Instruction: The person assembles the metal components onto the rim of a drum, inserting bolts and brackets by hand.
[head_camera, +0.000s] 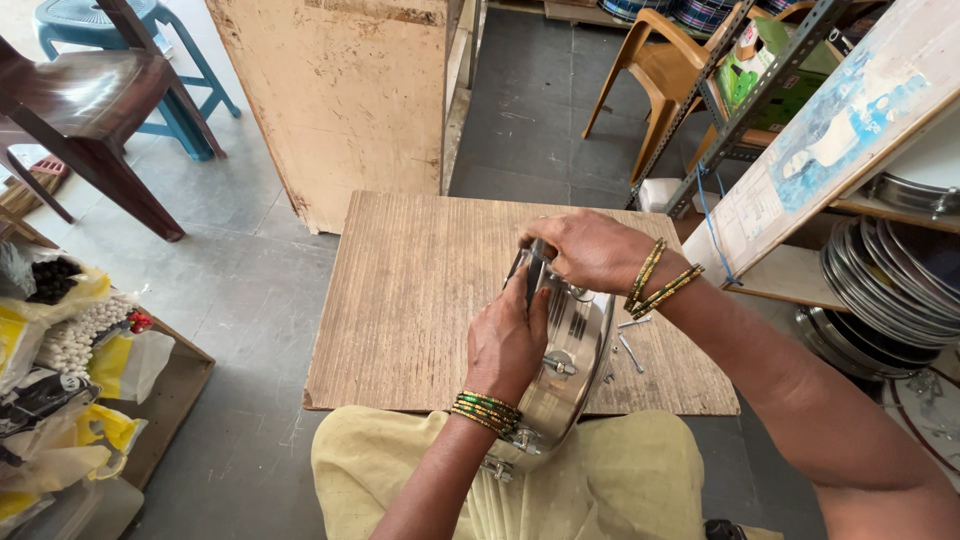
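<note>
A round shiny steel drum-like frame (570, 370) with small bolts on its rim stands tilted on edge, resting between a wooden board (410, 300) and my lap. My left hand (507, 340) grips its upper rim from the near side. My right hand (590, 250) closes over the top of the rim, fingers curled around a small dark part there that I cannot make out. Both wrists wear green and gold bangles. A few loose screws (630, 345) lie on the board just right of the frame.
A metal rack (760, 100) on the right holds stacked steel rings (890, 280) and a leaning board. A wooden cabinet (340, 100) stands beyond the board. Chairs (90, 100) sit at top left, an orange chair (670, 70) at top. Bags of goods (70, 350) fill the left.
</note>
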